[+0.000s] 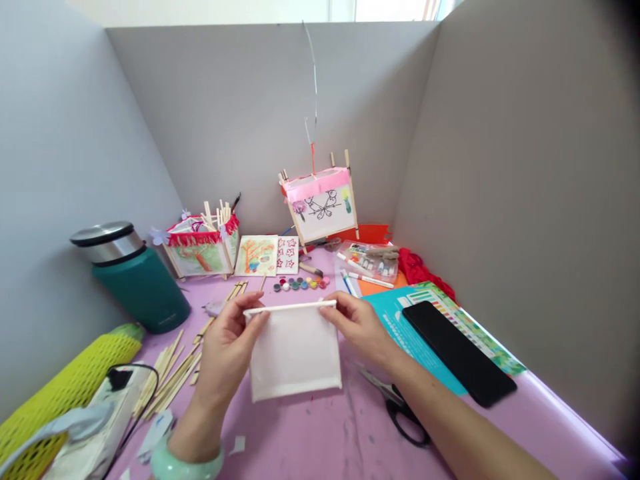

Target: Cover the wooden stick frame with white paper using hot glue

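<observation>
My left hand [227,350] and my right hand [357,323] hold up a white paper panel [295,353] above the purple table [320,433]. A thin white stick [290,307] runs along the panel's top edge, and another lies along its bottom edge. My left fingers pinch the top left corner at the stick's end. My right fingers pinch the top right corner. The panel hangs facing me, slightly tilted. A pale green bangle [187,463] circles my left wrist.
Black scissors [400,407] lie under my right forearm. A black phone [457,350] rests on teal card at right. Loose wooden sticks [173,373], a green flask [133,273], two paper lanterns [320,203], a paint strip [300,283] and markers stand behind. Grey partitions enclose the desk.
</observation>
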A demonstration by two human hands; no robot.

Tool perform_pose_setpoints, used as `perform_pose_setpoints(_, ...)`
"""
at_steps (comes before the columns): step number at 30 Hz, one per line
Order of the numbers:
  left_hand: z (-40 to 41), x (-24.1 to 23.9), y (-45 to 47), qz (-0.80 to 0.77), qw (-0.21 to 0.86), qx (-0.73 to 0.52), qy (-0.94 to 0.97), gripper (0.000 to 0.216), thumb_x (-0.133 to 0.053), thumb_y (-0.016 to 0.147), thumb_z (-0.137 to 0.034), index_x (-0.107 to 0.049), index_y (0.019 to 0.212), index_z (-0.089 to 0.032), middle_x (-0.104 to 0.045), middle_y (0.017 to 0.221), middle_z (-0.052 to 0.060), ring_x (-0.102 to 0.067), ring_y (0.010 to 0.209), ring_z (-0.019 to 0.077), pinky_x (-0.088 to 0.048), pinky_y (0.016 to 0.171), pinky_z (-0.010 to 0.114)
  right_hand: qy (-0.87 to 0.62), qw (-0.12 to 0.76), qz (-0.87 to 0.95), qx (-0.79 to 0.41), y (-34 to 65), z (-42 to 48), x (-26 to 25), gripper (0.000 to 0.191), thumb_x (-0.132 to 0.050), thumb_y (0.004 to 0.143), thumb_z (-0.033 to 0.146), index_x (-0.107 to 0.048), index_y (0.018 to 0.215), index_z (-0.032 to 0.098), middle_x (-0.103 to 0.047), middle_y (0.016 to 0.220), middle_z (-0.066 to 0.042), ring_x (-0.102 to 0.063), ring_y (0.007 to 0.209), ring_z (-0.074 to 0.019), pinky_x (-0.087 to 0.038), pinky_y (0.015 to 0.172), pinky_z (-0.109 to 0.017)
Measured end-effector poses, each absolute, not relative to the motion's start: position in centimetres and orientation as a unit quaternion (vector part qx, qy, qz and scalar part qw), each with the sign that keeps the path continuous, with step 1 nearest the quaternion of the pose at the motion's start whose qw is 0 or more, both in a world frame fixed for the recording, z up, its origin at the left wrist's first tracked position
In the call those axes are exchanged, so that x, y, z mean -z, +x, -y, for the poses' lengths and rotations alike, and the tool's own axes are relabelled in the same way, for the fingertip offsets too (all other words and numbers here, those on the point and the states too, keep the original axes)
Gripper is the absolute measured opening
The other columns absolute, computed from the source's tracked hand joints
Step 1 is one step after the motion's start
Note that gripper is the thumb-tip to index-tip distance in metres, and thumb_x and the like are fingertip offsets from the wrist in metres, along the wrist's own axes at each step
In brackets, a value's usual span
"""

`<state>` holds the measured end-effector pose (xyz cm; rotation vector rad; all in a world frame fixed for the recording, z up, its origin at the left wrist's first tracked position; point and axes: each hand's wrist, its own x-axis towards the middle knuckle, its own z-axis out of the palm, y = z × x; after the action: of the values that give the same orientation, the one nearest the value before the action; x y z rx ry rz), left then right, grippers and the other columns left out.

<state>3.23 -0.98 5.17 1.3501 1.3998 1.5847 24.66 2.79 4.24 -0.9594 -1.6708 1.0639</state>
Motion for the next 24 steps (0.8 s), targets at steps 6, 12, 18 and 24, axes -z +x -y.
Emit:
perform_pose_setpoints(6, 0.8, -4.1, 3.7, -0.537, 0.445, -0.577, 0.425, 0.039, -0.077, 0.066, -0.043, -0.066, 0.094, -0.017, -0.066, 0.075, 0.001, -0.057, 0.065, 0.0121, -0.044, 0.056, 0.02, -0.394, 0.479, 0.647, -0.443, 24.6, -2.7, -2.3, 0.021, -0.056, 0.089, 0.038, -0.059, 0.082, 0.019, -0.053, 0.075, 0.003, -0.046, 0.068, -0.011, -0.035, 0.059, -0.022)
perform_pose_setpoints(12, 0.7, -3.9, 4.2, -0.529, 0.484, -0.553, 0.424, 0.034, -0.076, 0.067, -0.042, -0.068, 0.087, -0.016, -0.066, 0.073, 0.001, -0.057, 0.065, 0.0123, -0.045, 0.059, 0.021, -0.412, 0.48, 0.594, -0.496, 24.9, -2.6, -2.0, 0.027, -0.058, 0.087, 0.042, -0.057, 0.076, 0.018, -0.047, 0.068, 0.004, -0.04, 0.061, -0.01, -0.032, 0.052, -0.021)
perform_pose_setpoints(18, 0.6, -3.5, 4.3, -0.544, 0.479, -0.539, 0.428, 0.032, -0.074, 0.069, -0.045, -0.066, 0.07, -0.015, -0.061, 0.063, -0.001, -0.053, 0.058, 0.0115, -0.042, 0.054, 0.021, -0.412, 0.482, 0.569, -0.523, 24.9, -2.6, -1.7, 0.028, -0.06, 0.084, 0.044, -0.058, 0.076, 0.017, -0.047, 0.067, 0.004, -0.041, 0.061, -0.0102, -0.033, 0.052, -0.021)
perform_pose_setpoints(24, 1.0, -3.9, 4.2, -0.5, 0.49, -0.574, 0.424, 0.035, -0.072, 0.074, -0.042, -0.069, 0.098, -0.018, -0.069, 0.087, 0.003, -0.061, 0.076, 0.015, -0.049, 0.068, 0.024, -0.432, 0.499, 0.548, -0.514, 25.0, -2.6, -1.7, 0.03, -0.062, 0.083, 0.048, -0.062, 0.082, 0.017, -0.053, 0.07, 0.002, -0.045, 0.064, -0.0119, -0.036, 0.055, -0.022)
